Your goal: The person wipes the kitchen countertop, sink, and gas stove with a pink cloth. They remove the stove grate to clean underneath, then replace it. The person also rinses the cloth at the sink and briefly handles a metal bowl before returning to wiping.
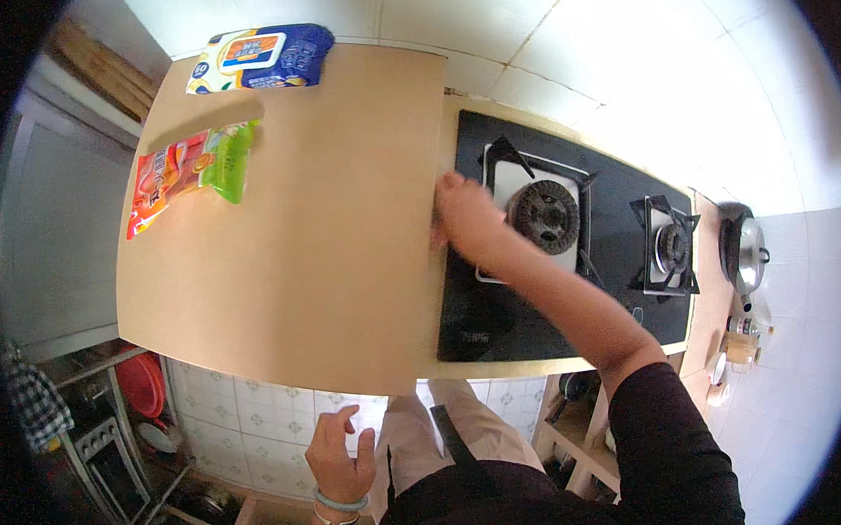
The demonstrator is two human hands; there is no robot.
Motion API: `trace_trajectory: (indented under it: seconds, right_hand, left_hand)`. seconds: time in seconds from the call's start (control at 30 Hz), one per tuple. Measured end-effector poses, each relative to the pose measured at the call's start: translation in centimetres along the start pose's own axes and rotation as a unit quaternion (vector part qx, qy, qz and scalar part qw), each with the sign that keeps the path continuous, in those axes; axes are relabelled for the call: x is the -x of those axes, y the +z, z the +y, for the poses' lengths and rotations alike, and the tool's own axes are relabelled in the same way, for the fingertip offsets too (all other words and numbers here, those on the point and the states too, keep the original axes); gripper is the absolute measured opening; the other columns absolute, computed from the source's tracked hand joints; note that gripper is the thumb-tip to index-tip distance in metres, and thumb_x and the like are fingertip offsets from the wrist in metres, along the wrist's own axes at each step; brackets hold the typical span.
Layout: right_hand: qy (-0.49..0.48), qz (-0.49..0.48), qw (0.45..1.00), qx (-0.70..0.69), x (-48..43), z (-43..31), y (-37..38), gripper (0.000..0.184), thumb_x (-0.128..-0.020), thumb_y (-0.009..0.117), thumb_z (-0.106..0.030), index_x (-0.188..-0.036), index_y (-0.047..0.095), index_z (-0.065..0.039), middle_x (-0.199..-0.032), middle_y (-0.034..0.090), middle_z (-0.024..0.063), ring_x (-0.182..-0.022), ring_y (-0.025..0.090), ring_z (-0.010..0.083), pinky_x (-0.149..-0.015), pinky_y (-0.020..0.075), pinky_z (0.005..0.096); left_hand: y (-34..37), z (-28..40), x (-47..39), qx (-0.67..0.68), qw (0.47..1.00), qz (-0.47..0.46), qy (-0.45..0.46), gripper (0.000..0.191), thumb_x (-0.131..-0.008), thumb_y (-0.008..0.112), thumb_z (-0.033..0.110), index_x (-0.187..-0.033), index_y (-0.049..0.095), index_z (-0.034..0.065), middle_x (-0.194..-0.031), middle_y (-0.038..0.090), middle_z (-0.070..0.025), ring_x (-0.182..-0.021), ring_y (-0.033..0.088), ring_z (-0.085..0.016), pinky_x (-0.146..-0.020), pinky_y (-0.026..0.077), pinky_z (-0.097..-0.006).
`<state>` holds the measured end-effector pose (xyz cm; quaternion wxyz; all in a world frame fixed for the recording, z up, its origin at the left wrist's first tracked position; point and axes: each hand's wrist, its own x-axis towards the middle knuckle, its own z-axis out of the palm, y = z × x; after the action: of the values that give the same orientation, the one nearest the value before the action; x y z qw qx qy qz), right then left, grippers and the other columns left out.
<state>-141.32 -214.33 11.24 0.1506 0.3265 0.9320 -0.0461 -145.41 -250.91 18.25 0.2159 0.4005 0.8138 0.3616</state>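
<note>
My right hand [464,214] is at the seam between the tan countertop [347,216] and the black gas hob [523,321], with its fingers curled. Some pinkish material seems to show beside the palm, but I cannot tell what, if anything, the hand holds. My left hand [341,452] hangs in front of the counter's near edge, fingers partly bent and apart, holding nothing; bracelets circle its wrist. On the counter's left part lies a red and green plastic food packet [191,171]. Behind it, against the wall, is a blue and white pack of wet wipes [260,57].
The hob's larger burner [544,217] is beside my right hand, a smaller burner [669,249] farther right. Beyond stand a lidded metal pot [750,254] and jars [742,349]. Lower left are red basins [141,384] and a checked cloth [43,403]. Open shelves [576,432] lie beneath.
</note>
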Motion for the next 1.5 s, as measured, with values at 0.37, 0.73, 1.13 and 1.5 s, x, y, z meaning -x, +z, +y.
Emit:
trace_trajectory:
  seconds: [0.37,0.73,1.13,1.5]
  right_hand:
    - [0.091,0.211,0.973,0.025,-15.3,8.8,2.3,0.039,-0.086,0.065,-0.031,-0.122,0.061,-0.016,-0.128,0.056,0.0105,-0.118,0.057,0.0337,-0.09,0.0494,0.0539]
    - [0.051,0.052,0.99,0.124,-2.8,-0.2,2.7,0.055,-0.076,0.073,-0.041,-0.12,0.061,-0.011,-0.126,0.056,0.0187,-0.116,0.057,0.0322,-0.081,0.0551,0.0462]
    - [0.113,0.197,0.972,-0.053,12.8,-9.6,9.9,0.034,-0.08,0.06,-0.022,-0.11,0.064,-0.007,-0.116,0.055,0.0193,-0.105,0.053,0.0363,-0.081,0.0445,0.0493]
    - [0.026,0.311,0.913,-0.262,23.2,-11.0,15.4,0.037,-0.069,0.069,-0.032,-0.102,0.067,-0.016,-0.117,0.057,0.0063,-0.107,0.053,0.0283,-0.083,0.0415,0.0489]
  left_hand:
    - [-0.4,-1.2,1.1,-0.003,0.999,-0.052,0.005,0.02,-0.085,0.067,0.005,-0.105,0.062,0.0039,-0.074,0.055,-0.0106,-0.062,0.057,-0.026,-0.053,0.046,-0.0354]
    - [-1.5,0.2,-0.5,-0.011,0.984,-0.121,0.134,0.017,-0.088,0.065,0.006,-0.105,0.063,0.0068,-0.073,0.056,-0.0083,-0.061,0.057,-0.023,-0.054,0.046,-0.035]
    - [18.6,-9.2,1.4,0.725,0.442,-0.291,-0.442,0.039,-0.101,0.045,0.03,-0.123,0.056,-0.0002,-0.12,0.064,-0.0144,-0.112,0.06,-0.036,-0.1,0.047,-0.0509]
    - [23.8,-8.5,-0.4,0.768,0.477,-0.29,-0.314,0.038,-0.098,0.049,0.027,-0.13,0.055,0.0066,-0.132,0.058,-0.0127,-0.122,0.054,-0.031,-0.107,0.041,-0.0469]
